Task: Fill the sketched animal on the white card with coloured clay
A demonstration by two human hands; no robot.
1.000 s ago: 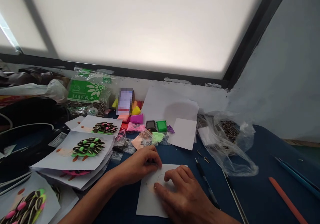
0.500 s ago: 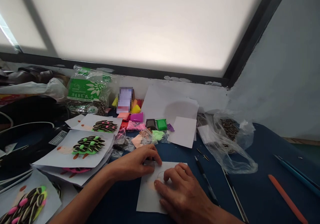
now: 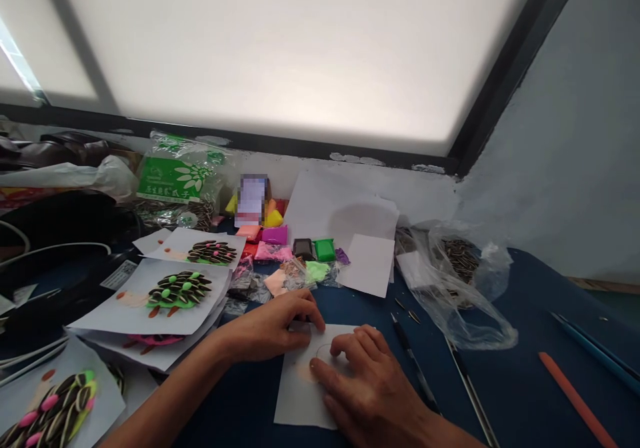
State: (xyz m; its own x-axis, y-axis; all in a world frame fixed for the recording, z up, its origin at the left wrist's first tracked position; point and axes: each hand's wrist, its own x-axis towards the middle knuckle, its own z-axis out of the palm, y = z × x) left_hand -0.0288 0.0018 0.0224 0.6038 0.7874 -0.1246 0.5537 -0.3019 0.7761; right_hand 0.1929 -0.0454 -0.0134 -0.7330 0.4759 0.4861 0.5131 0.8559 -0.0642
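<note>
A small white sheet of paper [image 3: 295,405] lies on the dark blue table in front of me. It carries a thinly drawn outline and a flat, pale peach patch [image 3: 306,371] that looks like modelling clay. My left hand [image 3: 280,325] rests at the sheet's upper left, its thumb and index finger apart and touching the paper. Over the right half of the sheet is my right hand [image 3: 370,385]; its thumb tip presses at the peach patch. The other right fingers are bent and spread above the paper, and the palm hides part of the drawing.
Paper cards with sunflower-seed hedgehogs [image 3: 180,291] are stacked at left. Coloured clay packets [image 3: 275,236] and a phone [image 3: 251,200] stand behind. To the right lie a pen [image 3: 413,361], another pen [image 3: 470,388], an orange strip [image 3: 573,395] and a plastic bag of seeds [image 3: 460,261].
The view has shifted very slightly. My right thumb stays at the peach patch with hardly any visible movement, and my left hand keeps its place on the paper.
</note>
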